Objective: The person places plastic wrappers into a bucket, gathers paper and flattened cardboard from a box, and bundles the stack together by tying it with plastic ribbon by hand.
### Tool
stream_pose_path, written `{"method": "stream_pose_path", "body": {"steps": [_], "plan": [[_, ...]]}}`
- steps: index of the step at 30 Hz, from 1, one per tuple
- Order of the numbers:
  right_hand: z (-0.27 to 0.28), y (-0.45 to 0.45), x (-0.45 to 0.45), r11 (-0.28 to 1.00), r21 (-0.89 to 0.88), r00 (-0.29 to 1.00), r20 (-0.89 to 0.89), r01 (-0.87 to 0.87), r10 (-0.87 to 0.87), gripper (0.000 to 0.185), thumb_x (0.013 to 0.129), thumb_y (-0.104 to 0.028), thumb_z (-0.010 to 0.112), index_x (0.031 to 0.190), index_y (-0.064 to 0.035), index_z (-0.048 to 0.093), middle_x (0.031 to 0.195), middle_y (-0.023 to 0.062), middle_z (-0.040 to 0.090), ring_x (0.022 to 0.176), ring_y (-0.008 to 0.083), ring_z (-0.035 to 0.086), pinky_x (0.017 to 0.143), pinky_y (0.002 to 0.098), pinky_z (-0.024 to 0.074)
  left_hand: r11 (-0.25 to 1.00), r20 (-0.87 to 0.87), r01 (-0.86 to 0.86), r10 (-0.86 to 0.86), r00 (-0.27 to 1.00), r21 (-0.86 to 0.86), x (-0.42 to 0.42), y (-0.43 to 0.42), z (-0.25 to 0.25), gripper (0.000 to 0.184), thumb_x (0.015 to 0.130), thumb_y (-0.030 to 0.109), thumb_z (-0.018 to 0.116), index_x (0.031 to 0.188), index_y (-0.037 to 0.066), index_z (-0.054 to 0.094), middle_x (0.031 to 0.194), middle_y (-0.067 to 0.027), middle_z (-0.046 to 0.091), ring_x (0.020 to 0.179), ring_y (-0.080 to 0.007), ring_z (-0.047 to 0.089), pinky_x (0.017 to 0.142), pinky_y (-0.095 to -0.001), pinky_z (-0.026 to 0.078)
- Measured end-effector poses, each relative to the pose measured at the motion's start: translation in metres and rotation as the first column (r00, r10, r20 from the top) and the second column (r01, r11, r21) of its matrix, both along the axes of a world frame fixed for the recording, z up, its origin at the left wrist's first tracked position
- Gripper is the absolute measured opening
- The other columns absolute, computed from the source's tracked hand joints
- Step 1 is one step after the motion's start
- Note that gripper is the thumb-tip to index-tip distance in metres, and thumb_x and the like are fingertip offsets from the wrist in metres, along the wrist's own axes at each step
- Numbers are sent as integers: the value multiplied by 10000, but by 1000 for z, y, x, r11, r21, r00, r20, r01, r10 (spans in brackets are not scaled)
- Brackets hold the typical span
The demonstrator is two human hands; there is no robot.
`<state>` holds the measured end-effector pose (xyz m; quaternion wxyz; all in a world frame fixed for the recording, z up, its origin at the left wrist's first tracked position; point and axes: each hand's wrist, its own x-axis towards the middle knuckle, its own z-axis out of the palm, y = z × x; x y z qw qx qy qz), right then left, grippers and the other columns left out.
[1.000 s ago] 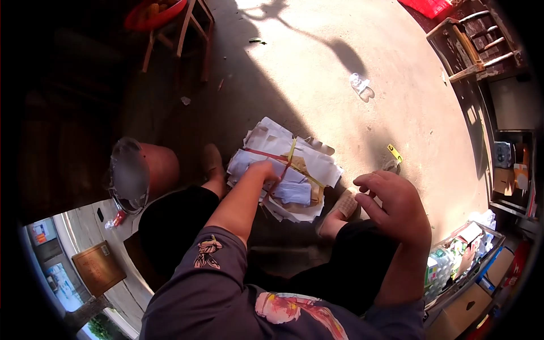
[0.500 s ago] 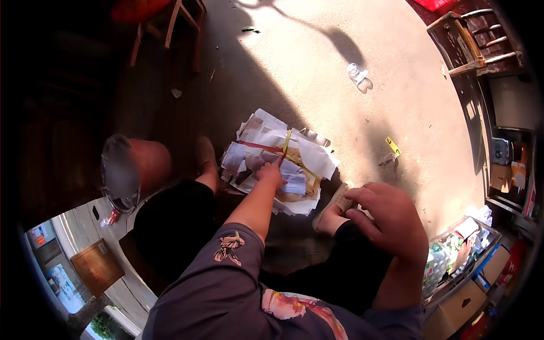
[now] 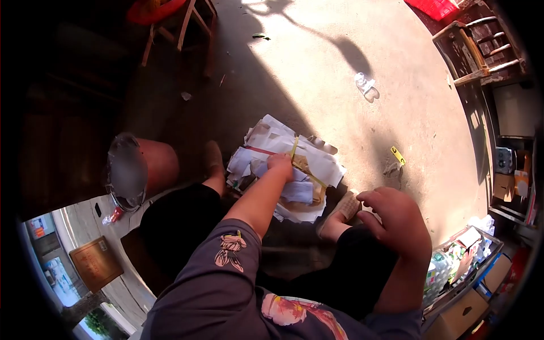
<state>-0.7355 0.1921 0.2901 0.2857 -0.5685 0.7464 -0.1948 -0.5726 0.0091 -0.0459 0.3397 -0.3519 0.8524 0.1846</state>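
A flat bundle of stacked papers (image 3: 320, 161) lies on the floor between my feet. A red tie (image 3: 259, 150) and a yellow tie (image 3: 315, 179) run across its top. My left hand (image 3: 280, 165) rests over the place where the ties meet, its fingers curled round them; the fingertips are partly hidden. To the right of the bundle, my right hand (image 3: 386, 213) hangs in the air above my knee. Its thumb and fingers are bent but apart, and nothing is between them.
A reddish bucket (image 3: 161, 164) lies at the left. Crumpled white plastic (image 3: 363, 83) and a yellow strip (image 3: 398, 155) are on the floor. A wooden chair (image 3: 473, 51) is at the upper right, with a crate of packaging (image 3: 462, 260) at the lower right.
My left hand has shifted from the papers beside the crossing up onto the ties. My right hand remains raised, slightly lower than one second ago. The view has shifted a little.
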Motion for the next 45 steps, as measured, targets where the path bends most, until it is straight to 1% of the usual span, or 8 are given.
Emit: {"method": "stream_pose_path", "body": {"steps": [8, 16, 24, 34, 39, 40, 41, 45], "plan": [[11, -16, -1, 998, -1, 996, 67, -55, 55, 244, 782, -135, 681, 1009, -53, 641, 851, 133, 624, 793, 332, 604, 692, 402, 488, 996, 85, -48, 42, 996, 72, -9, -12, -33, 796, 606, 440, 867, 1256, 123, 535, 1267, -89, 556, 1249, -267, 503, 1034, -362, 423], [0, -2, -4, 991, -111, 994, 84, 72, -62, 195, 793, -131, 660, 967, -44, 642, 836, 129, 631, 798, 329, 617, 701, 394, 506, 1000, -232, -22, 17, 973, -20, 6, -23, 1, 394, 805, 229, 645, 1169, 108, 555, 1273, -117, 500, 1204, -293, 534, 980, -374, 458], [-15, 6, 0, 1000, 3, 1000, -11, -14, 14, 204, 816, -205, 653, 943, -47, 647, 869, 140, 648, 840, 334, 623, 742, 422, 502, 973, 67, -56, 42, 997, 225, -9, -22, 21, 393, 728, 371, 738, 1069, 179, 712, 1196, -69, 593, 1160, -273, 583, 961, -388, 484], [-17, 9, -7, 978, 152, 990, -56, 140, -133, 248, 839, -240, 641, 1009, -60, 658, 932, 145, 675, 883, 317, 647, 816, 400, 513, 992, -803, -124, 75, 592, 1, 25, -31, 112, 344, 751, 366, 715, 1011, 141, 710, 1187, -113, 595, 1020, -323, 603, 875, -425, 504], [-19, 7, -3, 944, 290, 987, -81, 158, -140, 281, 852, -281, 617, 1066, -106, 673, 970, 151, 676, 937, 307, 646, 854, 394, 503, 986, -634, -153, 77, 770, -66, 88, 24, 72, 414, 840, 351, 622, 1163, 94, 625, 1277, -183, 552, 1185, -386, 504, 946, -517, 448], [-18, 6, -2, 943, 291, 986, -86, 160, -141, 281, 852, -281, 617, 1066, -106, 673, 970, 151, 676, 937, 307, 646, 854, 394, 503, 881, -649, -195, -152, 746, -430, 115, 55, 18, 409, 836, 341, 618, 1167, 101, 634, 1245, -193, 579, 1184, -363, 535, 950, -486, 468], [-19, 4, -2, 933, 315, 984, -96, 176, -153, 281, 856, -283, 616, 1067, -106, 672, 976, 150, 677, 942, 309, 645, 855, 394, 503, 941, -49, -262, 278, 959, 215, 111, 58, 73, 449, 826, 374, 639, 1183, 102, 641, 1193, -205, 614, 1157, -326, 574, 964, -457, 473], [-27, -1, -2, 922, 349, 980, -158, 167, -118, 275, 866, -291, 614, 1068, -115, 674, 985, 145, 681, 946, 315, 644, 851, 404, 503, 688, 277, 74, -386, 880, 722, 162, 93, -1, 476, 820, 438, 651, 1160, 105, 662, 1136, -113, 670, 1088, -302, 621, 941, -431, 489]]}}
